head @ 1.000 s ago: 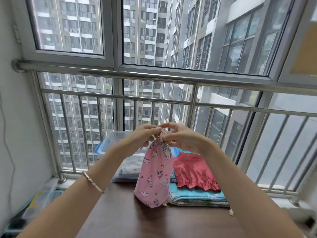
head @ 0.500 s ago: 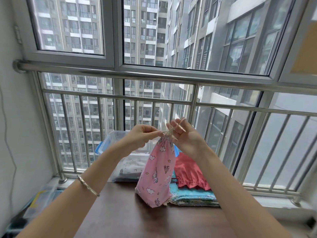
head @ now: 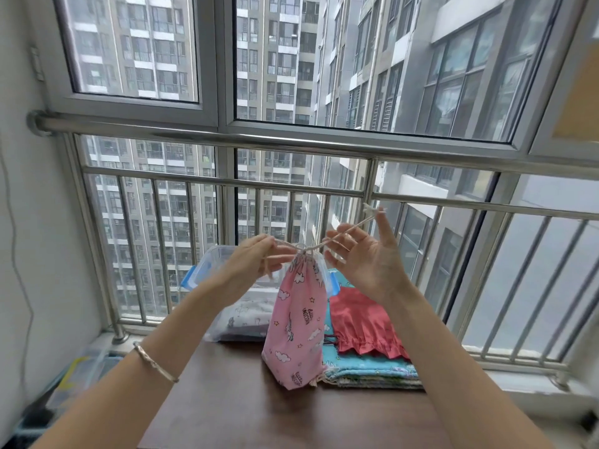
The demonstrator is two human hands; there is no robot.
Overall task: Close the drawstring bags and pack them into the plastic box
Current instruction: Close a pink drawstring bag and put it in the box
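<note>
A pink unicorn-print drawstring bag (head: pixel 299 322) hangs in the air above the table, its neck gathered tight. My left hand (head: pixel 251 262) pinches the cream cord on the bag's left side. My right hand (head: pixel 366 256) pinches the cord on the right side, and the cord's knotted end (head: pixel 372 210) sticks up past the fingers. Behind the bag stands the clear plastic box (head: pixel 212 257) with blue clips, a grey-white bag (head: pixel 248 314) inside it. A red bag (head: pixel 363 325) lies on a stack of turquoise bags (head: pixel 369 367).
The dark wooden table (head: pixel 259 413) sits against a steel railing (head: pixel 291 186) and window. A white wall is at the left, with a clear bin (head: pixel 76 374) on the floor below.
Both hands have pulled the cords apart, cinching the pink bag's neck shut. My right hand rose and moved right, drawing the cord out longer.
</note>
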